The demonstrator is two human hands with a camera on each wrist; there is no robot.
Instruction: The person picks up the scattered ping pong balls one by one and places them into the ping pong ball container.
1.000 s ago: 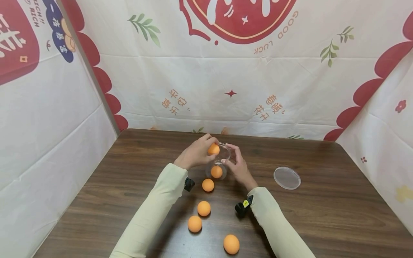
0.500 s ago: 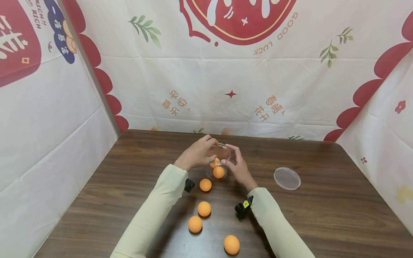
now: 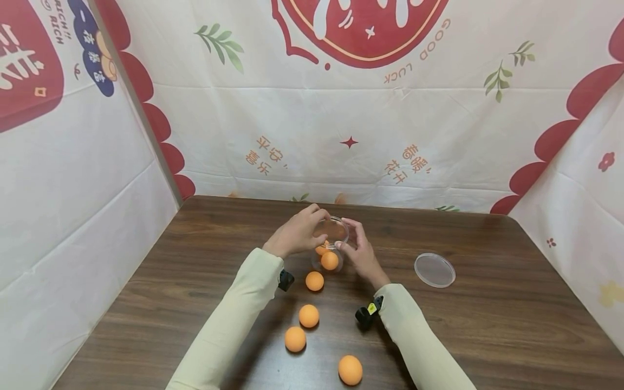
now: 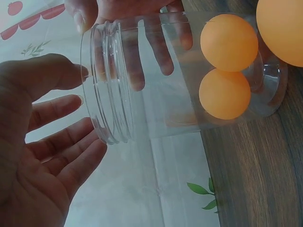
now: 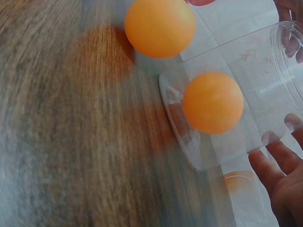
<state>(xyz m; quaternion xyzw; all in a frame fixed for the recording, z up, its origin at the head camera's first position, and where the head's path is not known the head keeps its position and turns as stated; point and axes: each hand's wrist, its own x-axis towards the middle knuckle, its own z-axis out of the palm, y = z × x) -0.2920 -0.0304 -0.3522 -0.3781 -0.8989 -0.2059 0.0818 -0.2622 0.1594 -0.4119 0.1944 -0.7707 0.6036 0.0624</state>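
In the head view a clear plastic jar [image 3: 333, 234] stands uncapped near the back of the table. Two orange balls, like ping-pong balls, lie in its bottom, touching each other; one is the front ball [image 4: 225, 93], the other the rear ball [image 4: 229, 43]. My right hand [image 3: 359, 250] grips the jar near its rim, fingers around the side. At the mouth is my left hand [image 3: 301, 230], fingers loosely bent and spread beside the rim with nothing held. Just outside the jar's base sits another orange ball [image 3: 314, 281].
Several more orange balls lie nearer the front, among them a middle ball [image 3: 309, 316], a left ball [image 3: 295, 339] and a front ball [image 3: 350, 370]. A clear round lid [image 3: 435, 270] lies to the right on the wooden table [image 3: 507, 325]. Printed cloth [image 3: 370, 114] hangs behind.
A second ago the left hand held a ball at the rim; it let go and the ball dropped into the jar. The right hand keeps its hold. The ball outside rolled slightly.
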